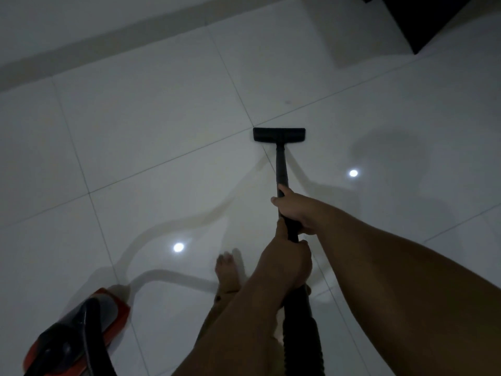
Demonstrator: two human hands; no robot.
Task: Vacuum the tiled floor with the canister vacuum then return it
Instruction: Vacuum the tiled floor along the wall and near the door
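A black vacuum wand (282, 169) runs forward from my hands to a flat black floor head (279, 134) resting on the white tiled floor (151, 126) at a tile joint. My right hand (294, 210) grips the wand higher up, fingers wrapped around it. Just behind, my left hand (284, 263) grips the wand's lower end where the ribbed black hose (302, 335) begins. The red and black canister (81, 329) sits on the floor at the lower left.
A pale wall base (135, 28) crosses the top left. A white step edge (374, 47) and a dark opening (433, 17) lie at the top right. My bare foot (227, 272) stands near the hose. Two ceiling lights reflect off the glossy tiles.
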